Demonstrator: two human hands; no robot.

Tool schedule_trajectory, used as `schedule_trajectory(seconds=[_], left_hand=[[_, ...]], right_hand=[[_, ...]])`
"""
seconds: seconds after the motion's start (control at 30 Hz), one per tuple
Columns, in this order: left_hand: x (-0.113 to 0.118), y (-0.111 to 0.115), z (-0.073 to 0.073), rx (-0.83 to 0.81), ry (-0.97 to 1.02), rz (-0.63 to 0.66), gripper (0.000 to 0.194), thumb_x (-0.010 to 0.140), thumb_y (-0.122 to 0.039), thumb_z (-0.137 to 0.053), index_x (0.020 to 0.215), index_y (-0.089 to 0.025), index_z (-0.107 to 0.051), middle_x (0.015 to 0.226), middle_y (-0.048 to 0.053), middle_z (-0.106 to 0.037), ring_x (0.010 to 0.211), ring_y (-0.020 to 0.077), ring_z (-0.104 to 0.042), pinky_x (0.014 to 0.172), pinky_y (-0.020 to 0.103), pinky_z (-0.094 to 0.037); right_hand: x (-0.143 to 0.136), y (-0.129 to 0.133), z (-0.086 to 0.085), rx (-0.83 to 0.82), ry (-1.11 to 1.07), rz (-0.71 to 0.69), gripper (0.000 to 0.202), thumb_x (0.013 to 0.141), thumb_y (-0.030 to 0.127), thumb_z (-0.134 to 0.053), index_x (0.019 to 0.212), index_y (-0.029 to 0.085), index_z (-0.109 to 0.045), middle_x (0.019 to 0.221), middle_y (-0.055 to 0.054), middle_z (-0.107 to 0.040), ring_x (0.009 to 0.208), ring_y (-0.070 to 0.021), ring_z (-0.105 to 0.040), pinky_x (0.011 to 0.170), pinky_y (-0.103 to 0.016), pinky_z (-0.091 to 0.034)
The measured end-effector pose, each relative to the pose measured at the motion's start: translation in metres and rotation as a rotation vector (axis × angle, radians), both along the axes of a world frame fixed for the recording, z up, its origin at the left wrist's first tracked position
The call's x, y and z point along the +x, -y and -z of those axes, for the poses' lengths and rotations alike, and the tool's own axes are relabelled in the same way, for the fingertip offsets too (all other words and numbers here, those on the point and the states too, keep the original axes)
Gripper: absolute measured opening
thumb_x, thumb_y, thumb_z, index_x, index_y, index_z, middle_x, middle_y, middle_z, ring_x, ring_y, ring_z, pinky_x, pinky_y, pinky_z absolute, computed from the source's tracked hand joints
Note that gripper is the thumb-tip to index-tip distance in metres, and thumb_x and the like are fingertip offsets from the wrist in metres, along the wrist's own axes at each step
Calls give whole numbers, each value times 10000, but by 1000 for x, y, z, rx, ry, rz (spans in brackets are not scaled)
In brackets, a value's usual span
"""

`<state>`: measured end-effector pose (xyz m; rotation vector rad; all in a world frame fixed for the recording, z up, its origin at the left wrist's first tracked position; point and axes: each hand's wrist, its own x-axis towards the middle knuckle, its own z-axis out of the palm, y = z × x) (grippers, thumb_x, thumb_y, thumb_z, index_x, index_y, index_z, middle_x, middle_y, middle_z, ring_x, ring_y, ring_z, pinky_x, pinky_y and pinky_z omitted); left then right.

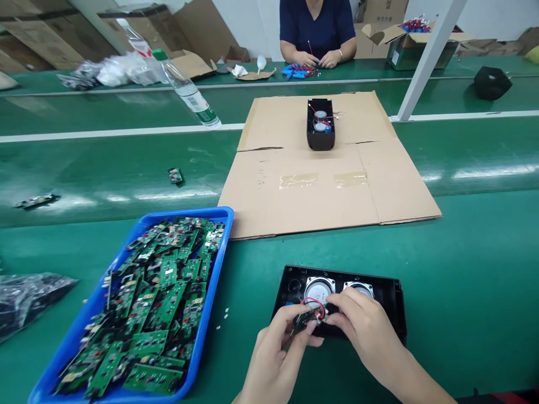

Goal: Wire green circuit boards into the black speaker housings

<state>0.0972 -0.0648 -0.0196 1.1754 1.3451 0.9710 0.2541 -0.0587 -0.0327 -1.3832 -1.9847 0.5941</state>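
Both hands work at the near edge of a black speaker shell (389, 294) lying open on the green tabletop (463, 269), close to the bottom of the view. Left hand (273, 350) has its fingers (295, 324) closed on a small circuit board (306, 320), pinched at the shell's front rim. Right hand (364, 325) rests over the shell's front, fingers curled and pinching at the same board from the other side; red wires (315, 304) loop up from the board just between the two hands. Two round speakers (319, 287) sit side by side inside the shell, just behind the hands. Left of the shell, near but not touching, a blue tray (213, 216) heaped with green circuit boards (160, 303). Beyond the shell a flat cardboard sheet (328, 185) lies on the tabletop, and a second black shell (320, 126) with speakers and red wires stands on its far part. One loose board (176, 175) lies alone on the tabletop, left of the cardboard. A clear plastic bottle (185, 84) lies tilted farther back on the left. Dark plastic bag (25, 297) at the left edge. Across the tabletop another person in a dark top (316, 22) has both hands (320, 58) on small blue parts (297, 70). White post (429, 62) slants at the right.
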Motion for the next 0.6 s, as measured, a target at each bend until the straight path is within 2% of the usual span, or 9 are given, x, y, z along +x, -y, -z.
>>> schedule_trajectory(seconds=[0.13,0.37,0.43,0.47,0.5,0.53,0.6], left_hand=[[1,-2,-5,-33,25,-4,128,840,-357,-581,845,-235,-617,746,-41,-664,513,139,-684,513,207,-577],[1,-5,-7,-74,36,4,56,842,-292,-569,846,-246,-601,750,-51,-655,530,129,-669,525,209,-575],[-1,-7,-6,-89,33,67,72,842,-298,-565,885,-255,-603,797,-43,-662,604,144,-676,565,232,-600],[-3,-8,-5,-96,17,115,93,845,-300,-558,916,-260,-603,824,-36,-669,642,152,-677,585,244,-608],[-6,-9,-5,-97,-12,170,117,851,-301,-546,947,-263,-601,841,-29,-677,666,157,-677,600,251,-611],[-10,-11,-5,-89,-58,229,144,856,-299,-536,982,-264,-597,845,-24,-687,673,160,-677,608,251,-610],[-20,-15,-8,-47,-185,351,209,858,-278,-532,1061,-265,-582,837,-16,-708,673,161,-683,617,236,-597]], right_hand=[[-1,1,3,15,19,21,318,989,319,-333,916,152,-595,731,-30,-597,588,-121,-548,518,-227,-441],[-4,2,3,60,59,43,395,996,344,-270,888,155,-599,699,-26,-580,594,-129,-543,530,-243,-443],[3,4,0,98,121,62,339,979,375,-338,948,159,-597,828,-65,-612,744,-166,-576,637,-285,-481],[8,4,-1,122,186,69,331,950,429,-405,1017,162,-588,962,-102,-613,879,-215,-574,732,-353,-488],[13,5,-2,138,270,69,405,897,499,-485,1111,164,-560,1124,-143,-571,1025,-281,-530,826,-447,-461],[19,6,-3,144,358,60,568,820,570,-565,1211,162,-506,1269,-179,-482,1143,-345,-451,893,-539,-403],[30,7,0,107,495,10,882,676,622,-677,1361,162,-363,1409,-207,-320,1248,-402,-328,963,-629,-287]])
